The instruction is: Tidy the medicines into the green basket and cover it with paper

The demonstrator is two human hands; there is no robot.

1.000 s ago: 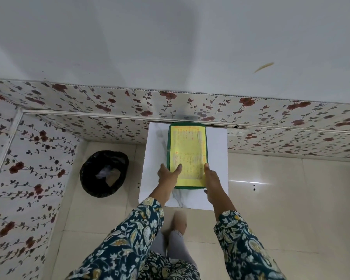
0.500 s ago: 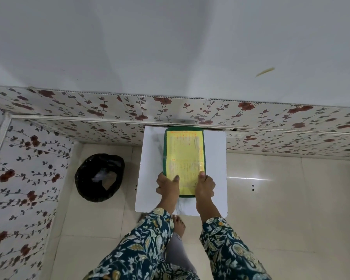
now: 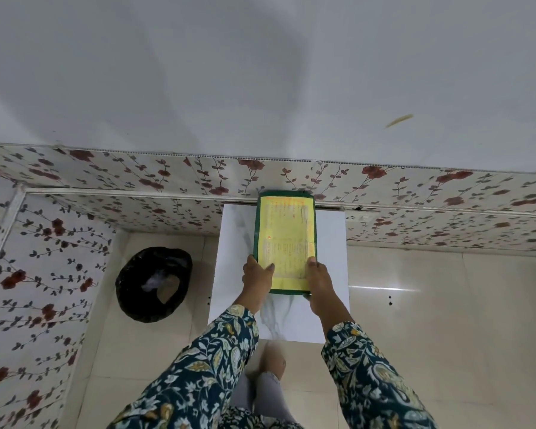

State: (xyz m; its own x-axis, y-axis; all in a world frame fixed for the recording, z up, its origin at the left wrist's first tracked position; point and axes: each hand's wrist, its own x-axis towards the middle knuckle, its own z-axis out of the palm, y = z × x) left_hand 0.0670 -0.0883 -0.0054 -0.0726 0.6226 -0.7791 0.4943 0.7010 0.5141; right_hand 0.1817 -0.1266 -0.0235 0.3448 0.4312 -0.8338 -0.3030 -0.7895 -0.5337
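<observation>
Gripping the near end of the green basket point(image 3: 255, 224), both hands are closed on its 2 near corners. The left hand point(image 3: 256, 275) holds the near left corner, with the thumb lying on the yellow paper point(image 3: 287, 239). The right hand point(image 3: 317, 278) holds the near right corner, and its thumb also presses on the paper's edge. The paper has printed text and covers the top of the basket, so only the green rim shows around it. What is inside the basket cannot be seen.

The basket lies lengthwise on a white marbled bench point(image 3: 331, 258), with its far end reaching the wall panel with the red flower pattern point(image 3: 415, 181). Whether the basket rests fully on the bench or is lifted a little, I cannot tell.

To the left of the bench, on the pale tiled floor point(image 3: 446, 305), stands a bin with a black bag point(image 3: 153, 283). Both arms wear sleeves point(image 3: 205, 366) of dark blue-green cloth with flowers. One bare foot point(image 3: 273, 362) is seen below the bench's near edge.
</observation>
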